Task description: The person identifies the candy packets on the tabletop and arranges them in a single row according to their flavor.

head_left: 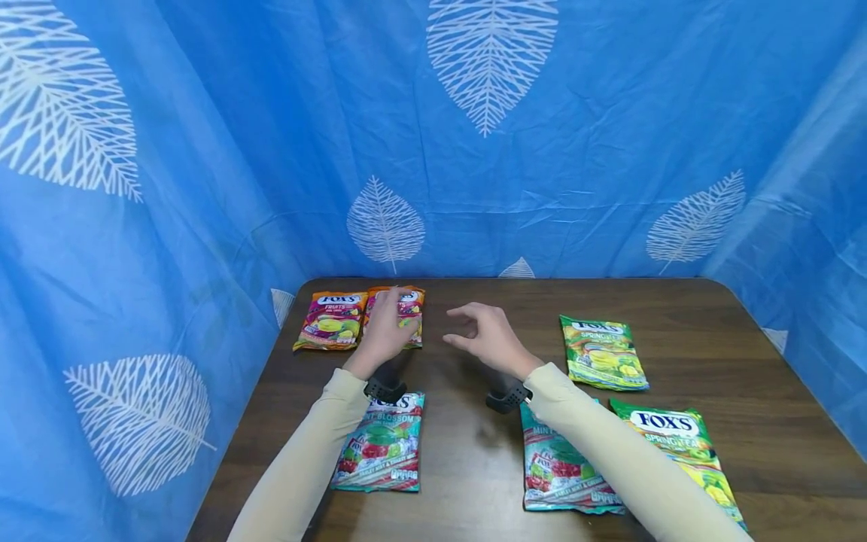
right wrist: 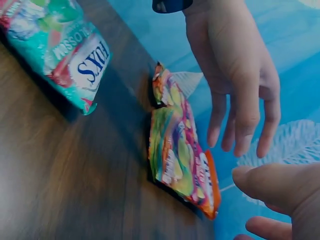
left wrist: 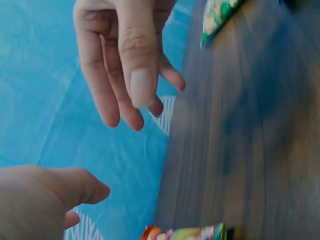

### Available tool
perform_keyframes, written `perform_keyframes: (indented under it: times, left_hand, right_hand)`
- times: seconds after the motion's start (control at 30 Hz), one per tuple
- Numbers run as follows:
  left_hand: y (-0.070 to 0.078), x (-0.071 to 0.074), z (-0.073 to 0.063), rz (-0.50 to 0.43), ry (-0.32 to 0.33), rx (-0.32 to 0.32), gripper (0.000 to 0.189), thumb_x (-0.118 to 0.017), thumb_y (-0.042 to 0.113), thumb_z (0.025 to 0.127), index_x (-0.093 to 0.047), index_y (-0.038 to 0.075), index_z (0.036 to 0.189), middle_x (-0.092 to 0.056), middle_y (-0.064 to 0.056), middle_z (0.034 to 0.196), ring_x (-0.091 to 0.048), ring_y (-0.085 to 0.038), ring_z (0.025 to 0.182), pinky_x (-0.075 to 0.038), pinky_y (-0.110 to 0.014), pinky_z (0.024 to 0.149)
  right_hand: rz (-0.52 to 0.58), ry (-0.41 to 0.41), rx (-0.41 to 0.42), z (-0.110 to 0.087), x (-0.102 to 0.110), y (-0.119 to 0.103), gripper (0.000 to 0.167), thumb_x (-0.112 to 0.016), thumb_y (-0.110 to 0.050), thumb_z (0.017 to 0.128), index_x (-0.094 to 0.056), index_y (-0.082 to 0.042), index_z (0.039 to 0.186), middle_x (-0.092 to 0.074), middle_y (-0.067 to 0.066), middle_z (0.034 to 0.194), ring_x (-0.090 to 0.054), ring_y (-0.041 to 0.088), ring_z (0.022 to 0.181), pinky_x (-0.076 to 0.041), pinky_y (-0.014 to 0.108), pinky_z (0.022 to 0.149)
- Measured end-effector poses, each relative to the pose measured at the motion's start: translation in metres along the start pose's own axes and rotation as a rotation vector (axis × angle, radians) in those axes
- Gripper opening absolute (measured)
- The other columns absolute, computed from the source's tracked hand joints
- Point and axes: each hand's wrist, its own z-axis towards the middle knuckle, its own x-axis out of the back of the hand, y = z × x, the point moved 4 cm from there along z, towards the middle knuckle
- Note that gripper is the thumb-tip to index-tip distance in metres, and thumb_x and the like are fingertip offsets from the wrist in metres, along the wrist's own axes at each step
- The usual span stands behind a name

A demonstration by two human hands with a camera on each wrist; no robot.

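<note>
My left hand hovers over the table, partly covering an orange and purple Fox's Fruits candy bag at the back left. Its fingers are spread from the thumb and hold nothing. A second Fruits bag lies just left of that one. To the right, my right hand is raised with loosely bent fingers and nothing between them. Below the left wrist lies a teal Mint Blossom bag. Another Mint Blossom bag lies partly hidden under the right forearm.
A green Spring Tea bag lies at the right of the brown wooden table. Nearer the front right is another green bag, partly behind the right sleeve. A blue curtain with white leaves hangs behind the table.
</note>
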Motion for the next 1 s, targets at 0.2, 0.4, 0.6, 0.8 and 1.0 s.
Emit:
perform_keyframes:
  times: [0.2, 0.4, 0.6, 0.8, 1.0]
  left_hand:
    - [0.016, -0.011, -0.01, -0.035, -0.045, -0.082, 0.061, -0.078, 0.016, 0.102, -0.05, -0.002, 0.154, -0.05, -0.028, 0.151, -0.05, -0.046, 0.14, -0.048, -0.063, 0.112]
    - [0.011, -0.032, -0.01, -0.094, -0.058, -0.263, 0.059, -0.077, 0.028, 0.104, -0.053, 0.003, 0.152, -0.056, -0.023, 0.143, -0.059, -0.041, 0.129, -0.056, -0.053, 0.105]
    - [0.04, -0.045, -0.027, -0.102, -0.122, -0.288, 0.053, -0.076, 0.02, 0.103, -0.055, 0.001, 0.149, -0.061, -0.024, 0.137, -0.063, -0.042, 0.122, -0.056, -0.058, 0.099]
    - [0.071, -0.058, -0.046, -0.1, -0.193, -0.288, 0.05, -0.075, 0.011, 0.103, -0.056, 0.0, 0.148, -0.063, -0.022, 0.136, -0.064, -0.041, 0.125, -0.055, -0.056, 0.103]
    - [0.085, -0.076, -0.054, -0.174, -0.251, -0.295, 0.046, -0.072, 0.01, 0.105, -0.057, 0.003, 0.148, -0.064, -0.018, 0.139, -0.065, -0.037, 0.125, -0.056, -0.055, 0.106]
  right_hand:
    - [-0.006, 0.045, 0.018, -0.029, 0.026, -0.002, 0.05, -0.09, -0.022, 0.094, -0.074, -0.005, 0.139, -0.075, 0.01, 0.131, -0.076, 0.028, 0.104, -0.064, 0.045, 0.087]
    - [-0.006, 0.079, 0.002, -0.055, 0.049, -0.001, 0.055, -0.092, -0.024, 0.093, -0.073, -0.008, 0.142, -0.076, 0.01, 0.131, -0.073, 0.029, 0.115, -0.062, 0.053, 0.094]
    - [-0.02, 0.087, -0.065, -0.083, 0.069, 0.01, 0.055, -0.09, -0.029, 0.094, -0.072, -0.011, 0.143, -0.075, 0.007, 0.131, -0.072, 0.032, 0.114, -0.061, 0.055, 0.095]
    - [-0.063, 0.114, -0.113, -0.111, 0.095, 0.021, 0.056, -0.089, -0.033, 0.096, -0.071, -0.01, 0.144, -0.076, 0.006, 0.13, -0.073, 0.031, 0.11, -0.061, 0.052, 0.091]
    - [-0.072, 0.173, -0.174, -0.14, 0.123, 0.033, 0.05, -0.086, -0.035, 0.098, -0.073, -0.014, 0.142, -0.077, 0.007, 0.129, -0.072, 0.033, 0.109, -0.062, 0.036, 0.086]
